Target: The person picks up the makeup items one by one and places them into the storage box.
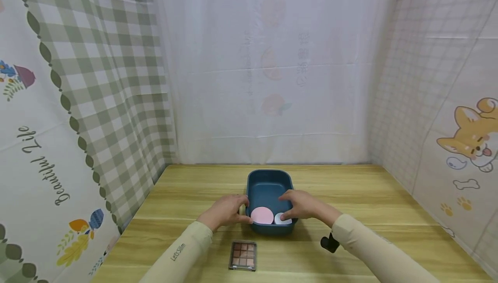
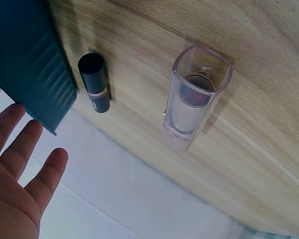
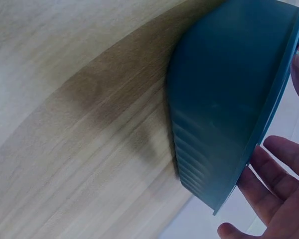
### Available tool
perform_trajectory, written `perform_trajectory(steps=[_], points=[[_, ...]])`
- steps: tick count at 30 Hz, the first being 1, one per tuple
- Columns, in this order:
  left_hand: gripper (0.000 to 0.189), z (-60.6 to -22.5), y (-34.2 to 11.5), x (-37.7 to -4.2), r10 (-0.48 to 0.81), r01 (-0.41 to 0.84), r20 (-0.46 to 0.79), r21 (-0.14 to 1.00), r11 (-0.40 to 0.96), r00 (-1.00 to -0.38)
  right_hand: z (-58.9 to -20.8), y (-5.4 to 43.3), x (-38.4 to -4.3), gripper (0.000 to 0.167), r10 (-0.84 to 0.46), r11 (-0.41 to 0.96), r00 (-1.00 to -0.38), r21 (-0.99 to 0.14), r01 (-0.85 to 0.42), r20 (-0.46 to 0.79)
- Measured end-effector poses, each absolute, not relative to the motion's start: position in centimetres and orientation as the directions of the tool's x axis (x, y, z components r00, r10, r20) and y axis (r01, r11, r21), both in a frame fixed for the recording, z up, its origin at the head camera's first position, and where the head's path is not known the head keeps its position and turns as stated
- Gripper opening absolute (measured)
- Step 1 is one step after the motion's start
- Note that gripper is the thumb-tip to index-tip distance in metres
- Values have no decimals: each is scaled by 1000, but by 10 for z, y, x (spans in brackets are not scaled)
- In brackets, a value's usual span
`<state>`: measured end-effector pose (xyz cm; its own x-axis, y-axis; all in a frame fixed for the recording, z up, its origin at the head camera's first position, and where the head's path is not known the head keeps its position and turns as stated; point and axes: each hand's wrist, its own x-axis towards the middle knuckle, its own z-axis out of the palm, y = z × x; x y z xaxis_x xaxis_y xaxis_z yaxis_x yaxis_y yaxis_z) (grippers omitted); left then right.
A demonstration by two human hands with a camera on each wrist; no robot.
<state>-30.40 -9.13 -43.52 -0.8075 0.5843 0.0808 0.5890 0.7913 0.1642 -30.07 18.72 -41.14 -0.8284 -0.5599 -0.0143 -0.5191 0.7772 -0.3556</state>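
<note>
The pink disc [image 1: 262,215] and the white disc [image 1: 279,217] lie side by side at the near end of the blue bin [image 1: 268,193], which sits on the table [image 1: 186,201] in front of me. My right hand [image 1: 302,205] reaches over the bin's right rim, fingers spread, thumb over the white disc; whether it touches the disc I cannot tell. My left hand [image 1: 229,209] is at the left rim, its fingers parted and its thumb by the near corner, with no disc in its grip. On my side of the bin, near my left sleeve [image 1: 188,244], lies a palette [image 1: 243,255]. A black thing [image 1: 329,243] shows just beside my right sleeve [image 1: 373,244]. My left wrist view shows a dark tube [image 2: 93,79] near the bin and, farther from it, a clear case [image 2: 189,119]. Behind the table hangs a white cloth [image 1: 221,58].
</note>
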Motion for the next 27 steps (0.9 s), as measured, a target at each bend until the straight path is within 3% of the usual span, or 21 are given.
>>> perform_trajectory(steps=[17, 27], points=[[50, -433, -92, -303, 601, 606, 82, 155, 781, -795, -415, 211, -291, 84, -456, 813, -888, -379, -441, 55], [51, -434, -91, -304, 583, 586, 72, 169, 792, -809, -421, 223, -292, 90, -488, 808, -872, -353, -472, 49]])
